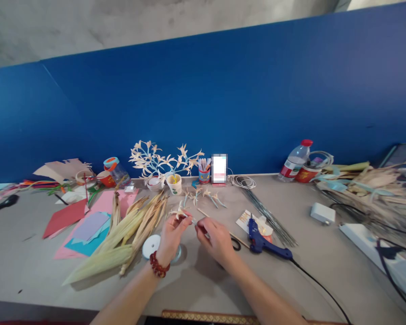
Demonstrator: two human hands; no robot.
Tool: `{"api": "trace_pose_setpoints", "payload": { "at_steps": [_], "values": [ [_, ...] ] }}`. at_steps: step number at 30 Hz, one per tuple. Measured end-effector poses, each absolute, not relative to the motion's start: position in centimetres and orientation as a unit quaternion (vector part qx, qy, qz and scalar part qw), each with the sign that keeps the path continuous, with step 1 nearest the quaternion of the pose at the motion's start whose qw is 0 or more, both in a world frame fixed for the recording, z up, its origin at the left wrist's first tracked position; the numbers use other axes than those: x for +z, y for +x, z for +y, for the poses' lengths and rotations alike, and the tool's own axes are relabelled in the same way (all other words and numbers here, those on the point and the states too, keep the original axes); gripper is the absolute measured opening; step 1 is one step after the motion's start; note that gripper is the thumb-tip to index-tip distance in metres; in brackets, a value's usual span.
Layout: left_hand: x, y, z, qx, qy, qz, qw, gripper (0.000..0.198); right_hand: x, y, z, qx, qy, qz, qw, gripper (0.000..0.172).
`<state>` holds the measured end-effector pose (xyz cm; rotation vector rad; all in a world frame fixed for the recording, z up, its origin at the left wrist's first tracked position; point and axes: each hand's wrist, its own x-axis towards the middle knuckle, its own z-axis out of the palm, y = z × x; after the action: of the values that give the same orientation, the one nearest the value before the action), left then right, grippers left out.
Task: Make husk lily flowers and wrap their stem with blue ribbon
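Smooth matt tabletop (37, 262), dry fibrous ribbed corn husks (117, 237), matt paper sheets (89, 225), papery matt held flower (180, 212), smooth blue plastic glue gun (256, 237), thin metallic rods (274, 219), clear glossy plastic bottle (296, 155), white plastic power strip (360, 243), glossy beaded bracelet (159, 265), smooth low-sheen partition (203, 90).

Soft, even light reaches my table (199, 295), with faint shadows beneath my hands (216, 241); the phone screen (219, 166) glares white, and my view's right edge looks stretched and blurred.
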<state>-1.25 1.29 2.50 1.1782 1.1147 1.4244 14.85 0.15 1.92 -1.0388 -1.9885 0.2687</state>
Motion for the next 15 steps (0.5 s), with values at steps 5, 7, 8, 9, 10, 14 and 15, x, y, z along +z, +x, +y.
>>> {"api": "trace_pose_setpoints", "payload": {
  "at_steps": [5, 7, 8, 9, 10, 14, 15],
  "values": [
    [2.89, -0.6, 0.99, 0.578, 0.484, 0.454, 0.476, 0.018, 1.89, 15.17, 0.23, 0.133, -0.418, -0.784, 0.44, 0.015],
    [2.92, -0.51, 1.09, 0.579, 0.477, 0.439, 0.493, 0.017, 1.83, 15.16, 0.27, 0.193, -0.411, -0.768, 0.452, 0.017],
    [2.92, -0.51, 1.18, 0.578, 0.476, 0.431, 0.503, 0.016, 1.78, 15.09, 0.3, 0.25, -0.399, -0.755, 0.457, 0.019],
    [2.92, -0.53, 1.28, 0.577, 0.476, 0.421, 0.512, 0.016, 1.71, 15.0, 0.34, 0.321, -0.382, -0.734, 0.46, 0.022],
    [2.92, -0.55, 1.37, 0.576, 0.477, 0.41, 0.522, 0.016, 1.62, 14.9, 0.38, 0.394, -0.364, -0.707, 0.462, 0.026],
    [3.07, -0.45, 1.48, 0.584, 0.454, 0.404, 0.538, 0.017, 1.27, 14.63, 0.44, 0.479, -0.359, -0.64, 0.481, 0.031],
    [3.11, -0.36, 1.44, 0.587, 0.444, 0.409, 0.539, 0.018, 1.22, 14.65, 0.41, 0.443, -0.373, -0.655, 0.485, 0.026]
  ]
}}
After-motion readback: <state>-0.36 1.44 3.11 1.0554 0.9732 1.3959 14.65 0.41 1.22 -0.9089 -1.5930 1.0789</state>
